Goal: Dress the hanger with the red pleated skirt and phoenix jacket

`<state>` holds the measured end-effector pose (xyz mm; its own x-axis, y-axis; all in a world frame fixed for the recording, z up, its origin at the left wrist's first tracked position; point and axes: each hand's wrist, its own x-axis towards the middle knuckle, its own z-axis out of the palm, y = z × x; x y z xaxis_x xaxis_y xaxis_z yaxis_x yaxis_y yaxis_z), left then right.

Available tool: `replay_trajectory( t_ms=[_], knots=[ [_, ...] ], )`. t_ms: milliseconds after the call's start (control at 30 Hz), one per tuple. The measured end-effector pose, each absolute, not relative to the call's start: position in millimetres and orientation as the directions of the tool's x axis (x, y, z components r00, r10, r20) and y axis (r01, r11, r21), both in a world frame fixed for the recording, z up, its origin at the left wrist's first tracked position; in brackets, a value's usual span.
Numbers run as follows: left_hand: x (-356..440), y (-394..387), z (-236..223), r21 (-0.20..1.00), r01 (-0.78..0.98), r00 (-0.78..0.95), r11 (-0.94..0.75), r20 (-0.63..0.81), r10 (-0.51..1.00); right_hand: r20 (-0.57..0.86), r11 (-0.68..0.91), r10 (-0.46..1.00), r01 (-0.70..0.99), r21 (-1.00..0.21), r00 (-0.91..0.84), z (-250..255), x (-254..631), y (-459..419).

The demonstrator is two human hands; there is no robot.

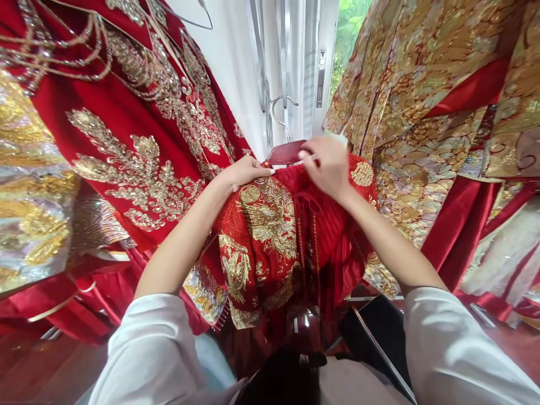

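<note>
A red jacket (270, 230) with gold embroidery hangs on a dark red hanger (287, 153) with a metal hook, in the middle of the head view. My left hand (247, 173) is closed on the jacket's collar edge, just left of the hanger, thumb and fingers pressed together. My right hand (328, 169) is over the hanger's right part, its fingers curled and slightly blurred; what they pinch is hidden. Pleated red cloth (329, 225) shows inside the jacket's front opening, below my right hand.
A red gown (139, 163) with gold embroidery and bead strings hangs at left. Gold patterned robes (409, 135) hang at right. Behind the hanger are white curtains (228, 62) and a door frame with a lock plate (321, 79). A black panel (377, 337) stands low at right.
</note>
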<state>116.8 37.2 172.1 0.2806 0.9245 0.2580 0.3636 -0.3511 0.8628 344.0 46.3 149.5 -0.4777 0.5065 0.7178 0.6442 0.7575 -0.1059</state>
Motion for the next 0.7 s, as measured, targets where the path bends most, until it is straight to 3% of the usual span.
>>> replay_trajectory(
  t_ms=[100, 167, 300, 467, 600, 700],
  knots=[
    [116.8, 39.9, 178.0, 0.922, 0.307, 0.259, -0.235, 0.156, 0.953, 0.732, 0.566, 0.645, 0.78, -0.265, -0.22, 165.1, 374.1, 72.6],
    [119.6, 43.7, 185.2, 0.928, 0.321, 0.215, -0.188, 0.122, 0.969, 0.658, 0.501, 0.729, 0.803, -0.324, -0.189, 169.0, 381.3, 84.3],
    [133.3, 56.4, 200.4, 0.923, 0.312, 0.191, -0.223, 0.169, 0.967, 0.466, 0.477, 0.842, 0.778, -0.408, -0.273, 181.2, 376.7, 89.3],
    [145.4, 68.1, 204.3, 0.937, 0.169, 0.34, -0.306, 0.236, 0.91, 0.047, 0.405, 0.883, 0.708, -0.579, -0.467, 208.5, 368.8, 100.3],
    [144.1, 66.0, 195.7, 0.937, 0.157, 0.341, -0.314, 0.247, 0.907, 0.145, 0.383, 0.915, 0.701, -0.602, -0.376, 212.3, 362.0, 119.5],
    [143.1, 62.5, 190.6, 0.932, 0.154, 0.332, -0.329, 0.265, 0.905, 0.272, 0.542, 0.836, 0.636, -0.55, -0.477, 209.4, 353.5, 130.7]
  ],
)
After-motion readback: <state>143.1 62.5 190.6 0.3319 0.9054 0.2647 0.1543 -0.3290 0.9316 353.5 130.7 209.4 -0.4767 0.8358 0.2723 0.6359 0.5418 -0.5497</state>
